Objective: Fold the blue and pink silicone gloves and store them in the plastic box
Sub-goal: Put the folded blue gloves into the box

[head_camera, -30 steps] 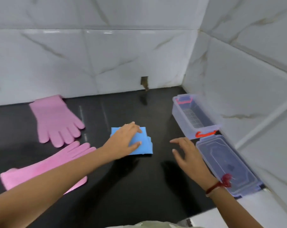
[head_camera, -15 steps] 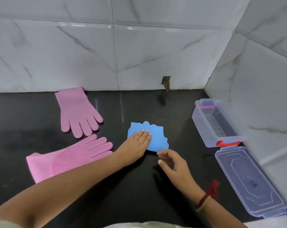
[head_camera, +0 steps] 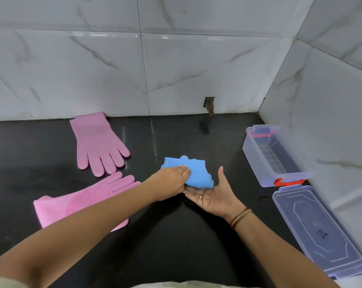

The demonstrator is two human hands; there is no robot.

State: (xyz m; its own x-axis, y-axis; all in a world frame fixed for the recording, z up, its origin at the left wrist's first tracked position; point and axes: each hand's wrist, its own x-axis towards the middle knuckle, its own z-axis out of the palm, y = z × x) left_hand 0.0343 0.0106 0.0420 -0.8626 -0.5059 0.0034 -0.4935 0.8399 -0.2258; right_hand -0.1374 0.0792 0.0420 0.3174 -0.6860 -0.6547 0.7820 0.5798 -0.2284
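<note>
The folded blue gloves [head_camera: 194,173] sit as a small bundle at the middle of the black counter. My left hand [head_camera: 171,181] presses on top of the bundle with its thumb tucked under the near edge. My right hand [head_camera: 213,194] lies palm up beside it, fingertips slid under the bundle's near edge. One pink glove [head_camera: 97,142] lies flat near the back wall, fingers toward me. A second pink glove [head_camera: 82,200] lies flat at the left, partly under my left forearm. The clear plastic box [head_camera: 277,173] stands open at the right.
The box's clear lid [head_camera: 317,229] lies flat on the counter in front of the box, near the counter's right front corner. White tiled walls close the back and right sides. A small dark hole [head_camera: 209,102] is in the back wall.
My right hand turned palm up and slid under the blue bundle's near edge. My left hand shifted to grip the bundle from above, and the bundle's near side has lifted.
</note>
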